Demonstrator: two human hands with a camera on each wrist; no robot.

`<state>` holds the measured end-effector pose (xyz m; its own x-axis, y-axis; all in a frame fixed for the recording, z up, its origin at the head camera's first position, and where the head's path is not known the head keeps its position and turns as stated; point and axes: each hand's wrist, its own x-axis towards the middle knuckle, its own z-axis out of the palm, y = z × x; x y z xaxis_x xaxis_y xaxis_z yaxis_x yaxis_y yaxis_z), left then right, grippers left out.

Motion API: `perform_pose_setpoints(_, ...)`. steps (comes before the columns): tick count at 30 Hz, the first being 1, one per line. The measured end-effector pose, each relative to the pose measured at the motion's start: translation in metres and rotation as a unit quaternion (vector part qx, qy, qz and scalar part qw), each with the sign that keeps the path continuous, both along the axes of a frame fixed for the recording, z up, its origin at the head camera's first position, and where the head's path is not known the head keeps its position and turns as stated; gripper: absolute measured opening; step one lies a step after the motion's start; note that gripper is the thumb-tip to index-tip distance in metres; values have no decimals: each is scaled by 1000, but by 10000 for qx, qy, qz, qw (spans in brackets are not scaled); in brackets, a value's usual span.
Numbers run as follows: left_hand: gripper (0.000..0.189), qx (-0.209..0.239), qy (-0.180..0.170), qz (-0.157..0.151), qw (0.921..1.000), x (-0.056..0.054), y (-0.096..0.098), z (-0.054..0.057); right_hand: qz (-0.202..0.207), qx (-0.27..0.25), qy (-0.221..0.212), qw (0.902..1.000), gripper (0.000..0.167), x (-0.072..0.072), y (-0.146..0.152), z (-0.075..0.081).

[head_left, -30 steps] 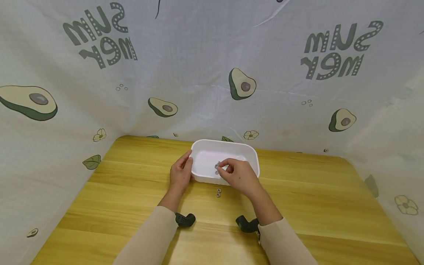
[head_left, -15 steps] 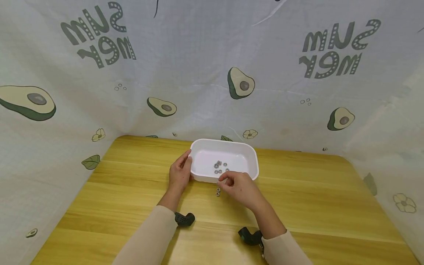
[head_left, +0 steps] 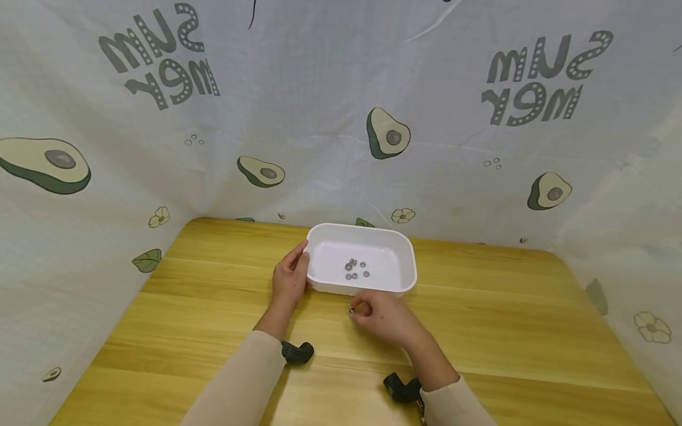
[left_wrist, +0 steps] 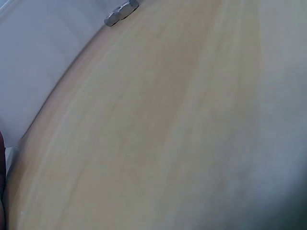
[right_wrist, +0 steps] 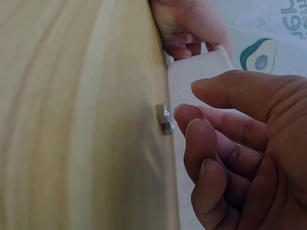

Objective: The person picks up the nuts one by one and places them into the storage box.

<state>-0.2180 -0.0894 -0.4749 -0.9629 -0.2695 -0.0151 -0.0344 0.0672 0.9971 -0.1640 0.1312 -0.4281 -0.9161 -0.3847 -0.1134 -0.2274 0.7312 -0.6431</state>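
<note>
My left hand (head_left: 289,282) grips the left end of a white rectangular tub (head_left: 326,287); in the right wrist view its fingers (right_wrist: 180,51) curl round the tub's end. Two small metal hex nuts (right_wrist: 164,119) lie together on the table against the tub's near side. Just above them in the head view is my right hand (head_left: 385,316), partly covering them. The right wrist view shows this hand's thumb (right_wrist: 225,90) apart from its bent fingers (right_wrist: 199,143), with nothing between them and the fingertips close to the nuts. The left wrist view also catches both nuts (left_wrist: 122,13) beside the tub wall (left_wrist: 43,62).
Several more hex nuts (head_left: 354,276) lie scattered on the tub's floor. Beneath is a wood-grain table (head_left: 224,307), and a white cloth (head_left: 319,118) with avocado prints hangs behind and at the sides. Black devices (head_left: 297,353) are worn at both wrists.
My right hand has drawn back from inside the tub, over its near rim, and down to the two nuts on the table. The left hand has stayed on the tub.
</note>
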Motion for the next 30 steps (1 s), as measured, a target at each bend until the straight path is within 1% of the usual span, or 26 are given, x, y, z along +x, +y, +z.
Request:
perform_pose_setpoints(6,38,8,22,6,10000,0,1,-1,257,-314,-10,9992,17,-2,5,-13)
perform_pose_setpoints(13,38,40,40,-12,10000,0,1,-2,245,-389,-55,9989,17,-3,6,-17)
perform_pose_setpoints(19,38,88,92,1,9999,0,1,-3,251,-323,46,9992,9,-3,5,-19)
perform_pose_setpoints(30,38,-32,96,-3,9999,0,1,-2,118,-141,245,9995,6,-2,1,-21)
